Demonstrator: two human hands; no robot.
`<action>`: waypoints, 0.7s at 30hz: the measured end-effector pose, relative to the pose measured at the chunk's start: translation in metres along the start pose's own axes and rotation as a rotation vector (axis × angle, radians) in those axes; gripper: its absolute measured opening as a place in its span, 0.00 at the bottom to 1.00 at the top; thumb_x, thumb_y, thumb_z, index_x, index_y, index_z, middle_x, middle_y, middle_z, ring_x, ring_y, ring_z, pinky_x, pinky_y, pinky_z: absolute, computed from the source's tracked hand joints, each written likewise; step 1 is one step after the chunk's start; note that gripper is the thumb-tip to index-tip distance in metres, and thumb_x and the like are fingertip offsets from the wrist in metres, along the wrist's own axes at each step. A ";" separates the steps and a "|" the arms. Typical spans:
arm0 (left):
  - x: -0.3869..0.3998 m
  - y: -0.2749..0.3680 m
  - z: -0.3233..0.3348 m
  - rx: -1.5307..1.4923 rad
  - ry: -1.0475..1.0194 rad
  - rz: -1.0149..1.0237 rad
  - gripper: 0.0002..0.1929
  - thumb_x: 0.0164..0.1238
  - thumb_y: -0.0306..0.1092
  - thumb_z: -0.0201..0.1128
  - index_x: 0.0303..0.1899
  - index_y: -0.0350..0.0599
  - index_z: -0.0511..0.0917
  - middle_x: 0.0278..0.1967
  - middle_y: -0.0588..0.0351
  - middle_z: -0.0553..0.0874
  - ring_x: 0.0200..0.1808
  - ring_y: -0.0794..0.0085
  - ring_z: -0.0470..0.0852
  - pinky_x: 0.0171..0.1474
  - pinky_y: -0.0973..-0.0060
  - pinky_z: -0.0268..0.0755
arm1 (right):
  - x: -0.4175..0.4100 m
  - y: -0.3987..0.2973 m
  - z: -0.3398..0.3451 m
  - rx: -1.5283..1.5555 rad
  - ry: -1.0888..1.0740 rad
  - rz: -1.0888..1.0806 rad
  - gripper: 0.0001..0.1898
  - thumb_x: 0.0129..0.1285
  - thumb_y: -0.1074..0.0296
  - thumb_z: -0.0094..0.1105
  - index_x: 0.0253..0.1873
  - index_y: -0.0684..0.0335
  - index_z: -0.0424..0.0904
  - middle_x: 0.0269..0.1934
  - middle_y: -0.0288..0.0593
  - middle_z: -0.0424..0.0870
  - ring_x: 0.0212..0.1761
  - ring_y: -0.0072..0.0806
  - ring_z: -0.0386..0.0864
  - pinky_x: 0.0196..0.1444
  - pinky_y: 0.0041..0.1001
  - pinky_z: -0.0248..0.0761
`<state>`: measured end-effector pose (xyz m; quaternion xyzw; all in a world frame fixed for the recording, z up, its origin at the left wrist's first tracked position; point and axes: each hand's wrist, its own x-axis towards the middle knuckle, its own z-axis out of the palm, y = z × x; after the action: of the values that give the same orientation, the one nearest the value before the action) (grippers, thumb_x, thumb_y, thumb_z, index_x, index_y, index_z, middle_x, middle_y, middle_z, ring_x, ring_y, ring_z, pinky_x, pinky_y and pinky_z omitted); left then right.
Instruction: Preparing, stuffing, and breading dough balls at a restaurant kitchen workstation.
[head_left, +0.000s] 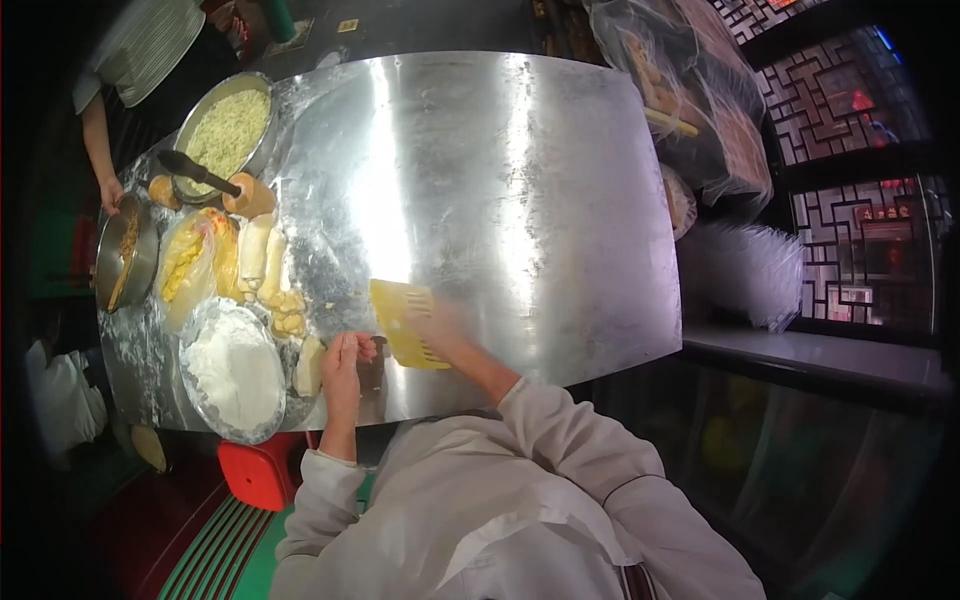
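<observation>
A yellow plastic dough scraper with a row of slots is gripped in my right hand. The hand is blurred. The scraper is over the steel tabletop near its front edge. To its left, my left hand hovers at the same edge, fingers curled in, with nothing visible in them. Just beside that wrist lies a pale dough piece. Behind it are small dough lumps and long dough rolls. A plastic-lined bowl of white flour stands farther left.
A metal basin of shredded pale-green filling stands back left, near a rolling pin. Beside it is a plastic bag of yellow filling. Another person's hand touches a steel bowl. Plastic-covered goods flank the table's right edge.
</observation>
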<state>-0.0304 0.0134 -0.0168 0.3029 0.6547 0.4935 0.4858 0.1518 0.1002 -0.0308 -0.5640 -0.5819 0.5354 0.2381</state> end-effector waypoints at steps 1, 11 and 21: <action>0.007 0.004 0.003 -0.027 -0.005 -0.025 0.16 0.80 0.39 0.48 0.41 0.37 0.80 0.30 0.59 0.82 0.33 0.79 0.78 0.40 0.79 0.71 | -0.002 0.010 -0.027 0.090 0.087 -0.005 0.17 0.65 0.59 0.62 0.50 0.67 0.81 0.36 0.45 0.86 0.36 0.29 0.81 0.40 0.31 0.75; 0.069 -0.037 0.009 -0.012 -0.040 -0.530 0.25 0.77 0.52 0.51 0.25 0.41 0.77 0.18 0.53 0.82 0.14 0.73 0.77 0.17 0.78 0.66 | -0.172 0.203 -0.354 0.338 1.038 0.573 0.12 0.64 0.74 0.56 0.52 0.68 0.78 0.42 0.41 0.83 0.38 0.30 0.83 0.40 0.31 0.77; 0.059 -0.026 0.019 -0.022 0.076 -0.504 0.27 0.75 0.52 0.53 0.22 0.38 0.78 0.17 0.51 0.82 0.12 0.73 0.77 0.16 0.78 0.66 | 0.151 0.098 -0.328 0.385 0.515 0.176 0.10 0.66 0.70 0.56 0.47 0.70 0.80 0.35 0.42 0.84 0.32 0.29 0.83 0.35 0.28 0.76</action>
<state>-0.0310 0.0629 -0.0623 0.1061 0.7218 0.3752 0.5719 0.4419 0.3330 -0.0645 -0.6735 -0.3397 0.4941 0.4324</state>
